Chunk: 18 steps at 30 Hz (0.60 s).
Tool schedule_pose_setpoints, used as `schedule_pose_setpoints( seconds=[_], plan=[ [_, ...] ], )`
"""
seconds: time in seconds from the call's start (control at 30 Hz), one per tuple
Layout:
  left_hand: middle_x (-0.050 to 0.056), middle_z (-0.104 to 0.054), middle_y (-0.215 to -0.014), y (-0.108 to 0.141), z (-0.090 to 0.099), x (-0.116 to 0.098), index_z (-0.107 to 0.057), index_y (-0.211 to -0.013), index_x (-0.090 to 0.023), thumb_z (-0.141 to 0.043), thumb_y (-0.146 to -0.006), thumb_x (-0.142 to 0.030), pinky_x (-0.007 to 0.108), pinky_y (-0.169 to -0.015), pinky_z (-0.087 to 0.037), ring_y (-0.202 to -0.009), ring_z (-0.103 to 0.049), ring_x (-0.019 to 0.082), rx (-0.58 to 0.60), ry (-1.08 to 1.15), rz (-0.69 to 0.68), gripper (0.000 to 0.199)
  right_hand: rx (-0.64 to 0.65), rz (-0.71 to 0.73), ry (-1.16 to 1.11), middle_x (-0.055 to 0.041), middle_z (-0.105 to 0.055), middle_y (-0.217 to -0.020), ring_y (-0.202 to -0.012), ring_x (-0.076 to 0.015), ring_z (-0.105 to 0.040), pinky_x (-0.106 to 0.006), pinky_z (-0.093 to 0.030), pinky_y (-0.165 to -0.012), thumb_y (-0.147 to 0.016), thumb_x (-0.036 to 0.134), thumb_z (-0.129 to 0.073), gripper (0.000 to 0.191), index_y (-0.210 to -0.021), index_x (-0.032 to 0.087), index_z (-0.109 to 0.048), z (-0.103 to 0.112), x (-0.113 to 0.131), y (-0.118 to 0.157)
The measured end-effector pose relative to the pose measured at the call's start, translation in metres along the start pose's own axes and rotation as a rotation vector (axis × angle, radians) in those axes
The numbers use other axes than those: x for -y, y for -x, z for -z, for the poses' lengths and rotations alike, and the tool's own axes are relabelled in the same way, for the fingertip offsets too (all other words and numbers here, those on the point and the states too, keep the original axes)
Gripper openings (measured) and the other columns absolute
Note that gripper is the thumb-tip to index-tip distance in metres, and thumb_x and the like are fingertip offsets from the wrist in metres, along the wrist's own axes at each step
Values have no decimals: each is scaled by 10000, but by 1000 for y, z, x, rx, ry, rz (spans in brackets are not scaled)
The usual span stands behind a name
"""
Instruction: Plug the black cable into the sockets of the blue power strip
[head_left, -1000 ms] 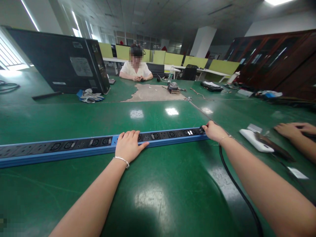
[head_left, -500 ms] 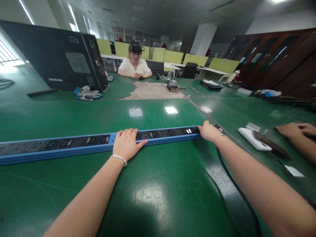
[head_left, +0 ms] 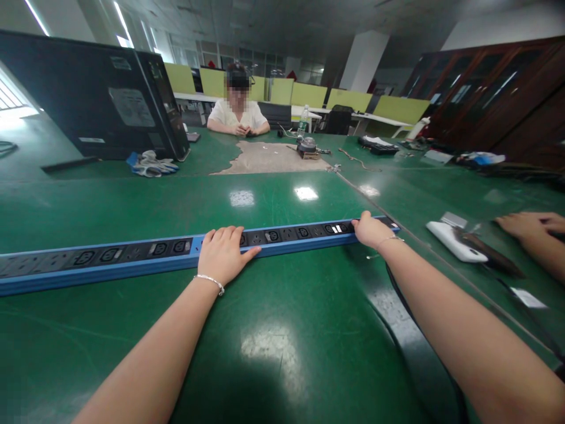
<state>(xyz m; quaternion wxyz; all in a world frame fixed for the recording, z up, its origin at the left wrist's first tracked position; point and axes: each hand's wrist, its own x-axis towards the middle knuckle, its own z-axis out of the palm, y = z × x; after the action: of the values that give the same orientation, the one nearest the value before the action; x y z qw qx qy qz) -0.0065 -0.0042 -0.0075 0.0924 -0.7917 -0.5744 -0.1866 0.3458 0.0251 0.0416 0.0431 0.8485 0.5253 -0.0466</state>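
A long blue power strip with a row of black sockets lies across the green table, running out of view at the left. My left hand rests over its middle, fingers across the top and thumb along the near side. Near the right end, my right hand grips the strip from the near side, its fingertips partly hidden. Below my right forearm a black cable curves toward the bottom edge; where it joins the strip is hidden.
A black computer case and gloves are at the back left. Opposite sits a person, near a bottle. To the right lie a white device and another person's hands.
The view has shifted slightly. Both my hands keep their places on the power strip, and the cable shows less beside my right forearm.
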Motion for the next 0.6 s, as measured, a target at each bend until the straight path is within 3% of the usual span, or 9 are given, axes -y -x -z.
schedule_pose_setpoints(
  seconds=[0.2, 0.4, 0.53, 0.6],
  plan=[
    [130, -594, -1149, 0, -2, 1, -516, -1178, -185, -345, -802, -643, 433, -963, -307, -1097, -502, 283, -14, -10, -8, 617, -31, 16, -5, -253, -615, -997, -960, -304, -609, -402, -423, -816, -905, 350, -269, 380, -1125, 64, -386, 0, -3, 1],
    [131, -592, -1152, 0, -2, 1, -513, -1179, -177, -349, -801, -646, 427, -957, -308, -1089, -502, 285, 1, -27, -9, 624, -108, -16, -51, -236, -629, -948, -915, -296, -618, -365, -424, -768, -907, 371, -279, 390, -1102, 68, -429, 1, 2, 19],
    [125, -595, -1148, 0, 0, 0, -512, -1190, -187, -358, -794, -652, 431, -959, -301, -1090, -503, 285, 30, -28, 0, 630, -266, -102, -72, -277, -588, -1009, -942, -306, -589, -345, -399, -708, -922, 419, -174, 496, -1144, 45, -414, 44, -15, 23],
    [125, -592, -1156, -1, 0, 0, -507, -1198, -185, -357, -794, -652, 429, -961, -299, -1097, -500, 285, 32, -28, 8, 635, -360, -71, -57, -287, -558, -1055, -989, -281, -556, -311, -375, -691, -927, 426, -178, 509, -1114, 34, -444, 71, -28, 18]
  ],
)
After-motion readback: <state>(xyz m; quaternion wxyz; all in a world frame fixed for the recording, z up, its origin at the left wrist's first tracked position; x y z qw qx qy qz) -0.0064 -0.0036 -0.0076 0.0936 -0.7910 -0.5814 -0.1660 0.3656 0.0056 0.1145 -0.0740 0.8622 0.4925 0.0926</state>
